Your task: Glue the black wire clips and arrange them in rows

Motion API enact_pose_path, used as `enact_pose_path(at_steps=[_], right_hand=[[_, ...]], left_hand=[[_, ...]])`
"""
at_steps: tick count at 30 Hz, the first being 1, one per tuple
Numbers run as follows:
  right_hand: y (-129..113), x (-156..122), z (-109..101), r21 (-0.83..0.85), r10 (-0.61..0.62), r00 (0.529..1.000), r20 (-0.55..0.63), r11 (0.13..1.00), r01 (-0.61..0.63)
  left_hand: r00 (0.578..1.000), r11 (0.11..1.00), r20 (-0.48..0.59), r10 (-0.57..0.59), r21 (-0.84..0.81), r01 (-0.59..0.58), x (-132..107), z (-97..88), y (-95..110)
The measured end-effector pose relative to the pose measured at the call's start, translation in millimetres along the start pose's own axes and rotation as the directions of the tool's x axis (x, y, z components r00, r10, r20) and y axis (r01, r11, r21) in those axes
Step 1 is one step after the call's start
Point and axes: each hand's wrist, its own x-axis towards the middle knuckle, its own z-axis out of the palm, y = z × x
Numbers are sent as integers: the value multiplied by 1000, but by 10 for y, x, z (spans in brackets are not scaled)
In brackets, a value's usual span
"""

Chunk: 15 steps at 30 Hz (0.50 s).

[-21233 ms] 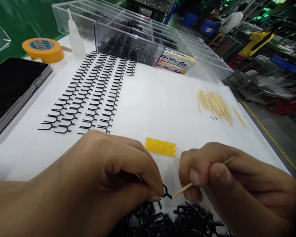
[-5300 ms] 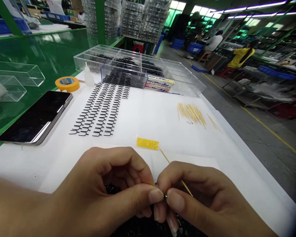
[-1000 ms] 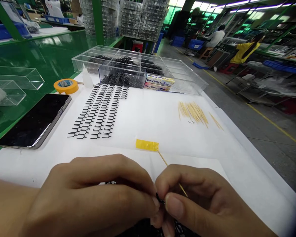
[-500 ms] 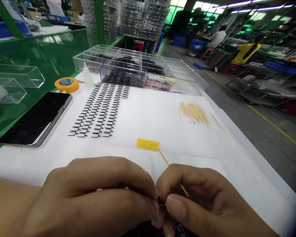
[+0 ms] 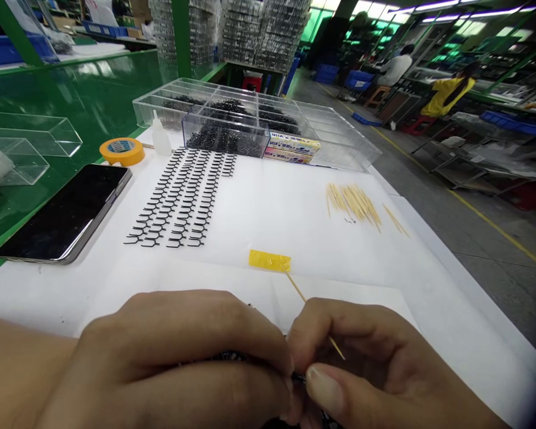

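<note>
My left hand (image 5: 192,357) and my right hand (image 5: 361,357) meet at the bottom of the view, fingertips pinched together around a small black part (image 5: 298,378). Most of that part is hidden by the fingers. A toothpick (image 5: 296,286) passes behind my right hand's index finger; its far end touches a strip of yellow tape (image 5: 269,260). More black pieces show in the gap beneath my hands. Beyond my left hand, small black Y-shaped parts (image 5: 181,214) lie in several columns on the white sheet (image 5: 268,208).
A pile of toothpicks (image 5: 352,205) lies to the right. Behind stand a clear divided tray (image 5: 339,125) of black parts, two small boxes (image 5: 290,149), a white squeeze bottle (image 5: 161,138) and an orange tape roll (image 5: 122,152). A phone (image 5: 65,211) lies left.
Both hands have shifted slightly down and to the right, still pinched around the black part. The things on the table keep their places.
</note>
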Motion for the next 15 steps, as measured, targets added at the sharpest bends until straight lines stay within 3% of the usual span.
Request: enact_pose_path(at_steps=[3,7,15], right_hand=[[6,14,-11,16,8,1000,16,1000,-8],[14,32,-25,-6,6,1000,-6,1000,-6],[-49,12,-20,-195,49,996,-80,979,-63]], left_hand=[[996,996,27,-86,-16,86,10,-11,25],[995,994,26,-99,-37,100,-4,-3,25],[996,996,-23,88,-7,-88,9,-9,-52]])
